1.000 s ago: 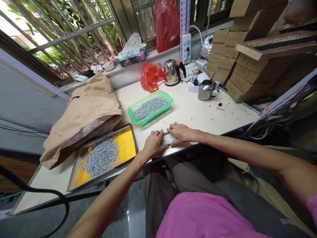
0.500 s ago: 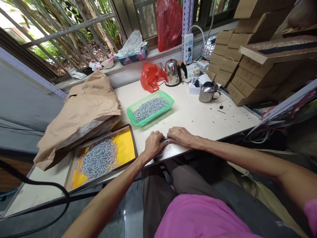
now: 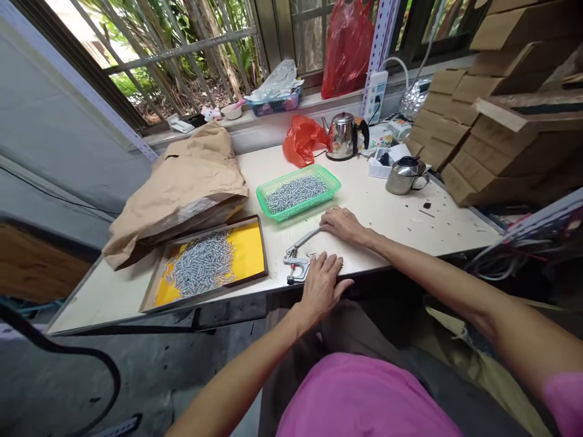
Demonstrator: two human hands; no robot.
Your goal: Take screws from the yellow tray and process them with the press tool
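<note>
A pair of grey snap pliers (image 3: 298, 260) with a spring and a small red part in its jaw lies on the table near the front edge. My left hand (image 3: 321, 280) rests palm down beside the jaw, fingers stretched and thumb apart, partly hiding the tool. My right hand (image 3: 342, 223) is curled over the far end of the handles. Behind them sits a green plastic basket (image 3: 298, 215) full of small silvery metal pieces (image 3: 298, 193). To the left, more such pieces (image 3: 203, 262) are heaped in a shallow tray with a yellow bottom (image 3: 248, 252).
A big brown paper bag (image 3: 182, 188) leans over the tray's back edge. Farther back stand a steel kettle (image 3: 341, 138), a red plastic bag (image 3: 304, 142) and a small steel pot (image 3: 403, 177). Stacked cardboard boxes (image 3: 492, 145) rise at the right. Bits of debris (image 3: 427, 206) dot the table.
Both hands were together over the tool at the table edge. Now the pliers lie exposed, my left hand has flattened beside them, and my right hand is farther back. The view has shifted left.
</note>
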